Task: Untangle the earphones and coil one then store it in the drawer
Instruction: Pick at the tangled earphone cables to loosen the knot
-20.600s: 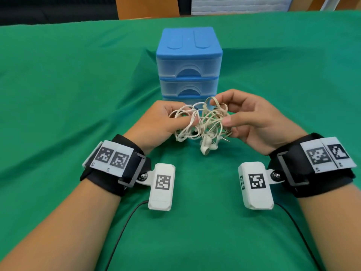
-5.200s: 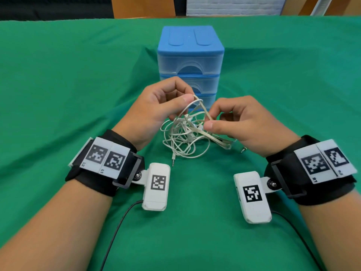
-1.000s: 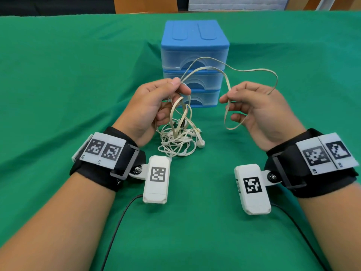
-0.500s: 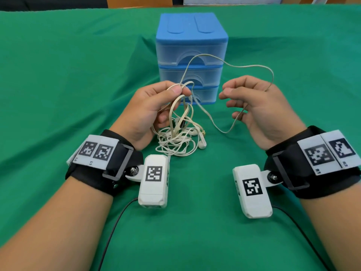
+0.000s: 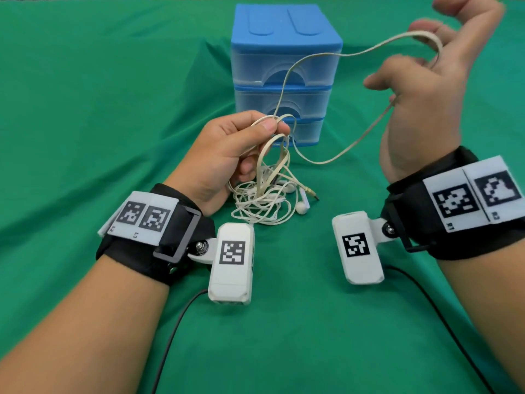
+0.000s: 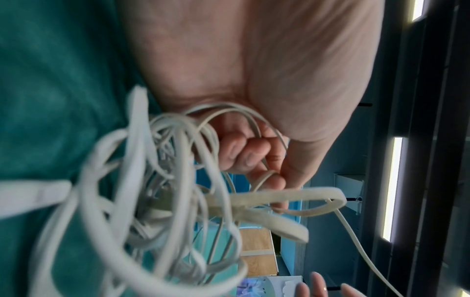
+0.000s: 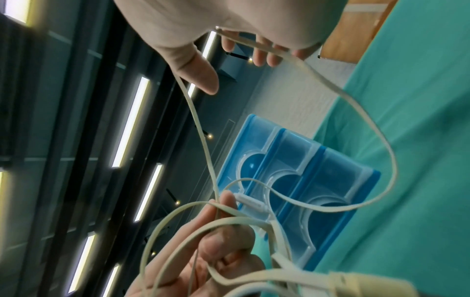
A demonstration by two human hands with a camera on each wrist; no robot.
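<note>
White and beige earphones lie in a tangle on the green cloth, with an earbud and a jack plug at the tangle's right. My left hand pinches several strands above the tangle between thumb and forefinger; its wrist view shows the fingers curled round strands of the bundle. My right hand is raised at the upper right, with a flat beige cable hooked over its curled fingers. That cable sags in a long loop back to the left hand.
A blue three-drawer unit with clear drawers, all shut, stands just behind the hands; it shows as the drawer unit in the right wrist view. Green cloth covers the table. Black camera leads trail toward me.
My right hand has risen and swung up to the right, drawing the flat cable out into a longer loop. The left hand keeps its pinch above the tangle.
</note>
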